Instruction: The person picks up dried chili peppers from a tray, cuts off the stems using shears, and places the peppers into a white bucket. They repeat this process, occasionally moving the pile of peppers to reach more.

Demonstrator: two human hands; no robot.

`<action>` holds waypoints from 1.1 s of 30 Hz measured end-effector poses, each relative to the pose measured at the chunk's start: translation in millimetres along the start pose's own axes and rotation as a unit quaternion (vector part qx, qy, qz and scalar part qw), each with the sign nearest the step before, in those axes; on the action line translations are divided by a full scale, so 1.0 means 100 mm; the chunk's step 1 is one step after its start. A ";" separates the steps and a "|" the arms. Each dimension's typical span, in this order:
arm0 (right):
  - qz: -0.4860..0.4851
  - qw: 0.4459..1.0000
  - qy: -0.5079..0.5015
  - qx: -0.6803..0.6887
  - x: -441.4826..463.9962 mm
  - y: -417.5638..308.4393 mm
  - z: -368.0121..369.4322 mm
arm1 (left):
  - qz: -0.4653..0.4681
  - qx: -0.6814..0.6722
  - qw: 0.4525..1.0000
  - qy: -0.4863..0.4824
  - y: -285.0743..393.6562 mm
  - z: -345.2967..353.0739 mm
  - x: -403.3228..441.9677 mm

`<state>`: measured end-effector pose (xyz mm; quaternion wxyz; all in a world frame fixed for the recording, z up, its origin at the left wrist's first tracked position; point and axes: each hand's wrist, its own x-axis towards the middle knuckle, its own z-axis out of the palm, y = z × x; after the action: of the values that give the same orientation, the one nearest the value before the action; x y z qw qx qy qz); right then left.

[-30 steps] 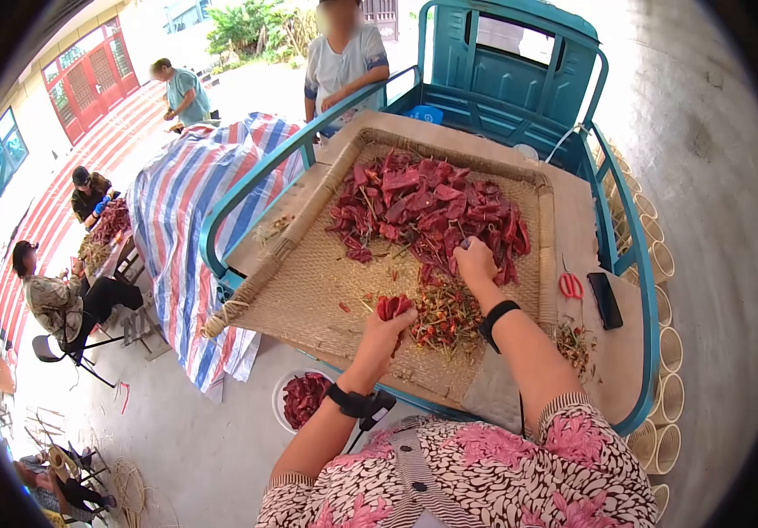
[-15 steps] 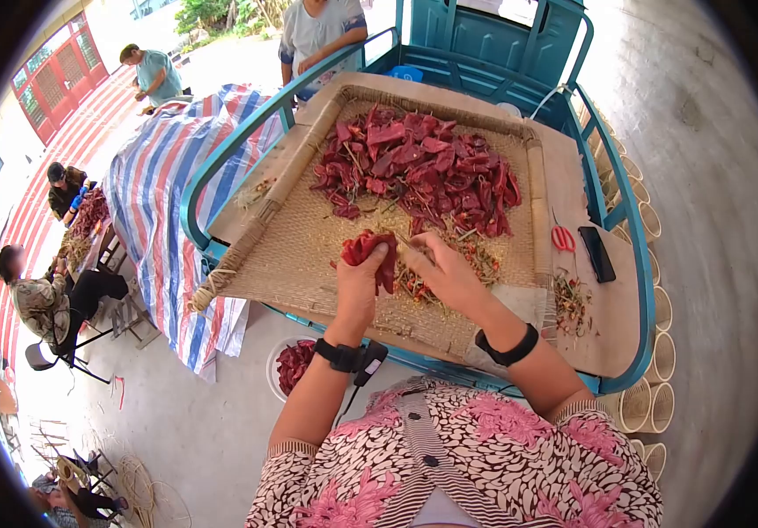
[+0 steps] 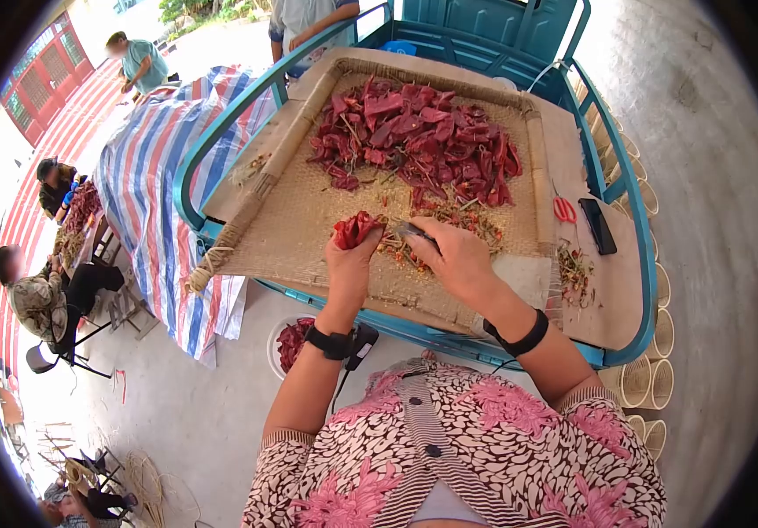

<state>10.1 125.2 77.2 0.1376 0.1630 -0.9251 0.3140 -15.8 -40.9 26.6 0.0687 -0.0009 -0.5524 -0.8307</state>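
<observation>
My left hand is closed around several dried red peppers over the front part of a woven tray. Just to its right, my right hand is closed on a small dark tool, whose tip points at the stem end of the held peppers. A large heap of dark red dried peppers covers the back of the tray. Under and behind my right hand lies a pile of stems and small red bits.
Red scissors and a black phone lie right of the tray. A blue-green cart rail surrounds it. Below stands a white basin of peppers. Several people sit or stand at the left and back, near a striped sheet.
My left hand first held peppers low while my right reached into the heap. My right hand came back beside the left, and its dark tool now shows at the stems. The view has shifted.
</observation>
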 end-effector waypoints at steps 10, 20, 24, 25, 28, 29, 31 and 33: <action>0.042 0.998 -0.037 -0.028 -0.04 -0.11 -0.01 | 0.053 0.052 0.996 -0.045 -0.06 -0.06 -0.05; 0.067 0.992 -0.016 -0.105 -0.05 -0.10 0.10 | 0.210 0.240 0.947 -0.043 -0.07 -0.04 -0.05; 0.067 0.993 -0.006 -0.099 -0.08 -0.05 0.19 | 0.284 0.337 0.897 -0.015 -0.06 0.00 -0.08; 0.066 0.994 -0.002 -0.086 -0.08 0.00 0.23 | 0.275 0.317 0.908 -0.010 -0.08 0.00 -0.09; 0.107 0.960 -0.068 0.249 -0.07 0.16 0.30 | 0.171 0.183 0.968 0.014 -0.16 0.00 -0.12; 0.113 0.950 -0.072 0.282 -0.09 0.17 0.32 | 0.082 0.086 0.993 0.025 -0.19 0.01 -0.15; 0.123 0.927 -0.078 0.344 -0.10 0.17 0.35 | -0.003 -0.014 0.999 0.029 -0.16 0.07 -0.19; 0.202 0.851 -0.121 0.469 -0.11 0.14 0.25 | 0.004 -0.015 1.000 0.020 -0.09 0.12 -0.25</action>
<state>10.9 122.3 46.2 -0.1353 0.0541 -0.6899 0.7091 6.6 -23.5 21.4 0.0827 0.0127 -0.5380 -0.8388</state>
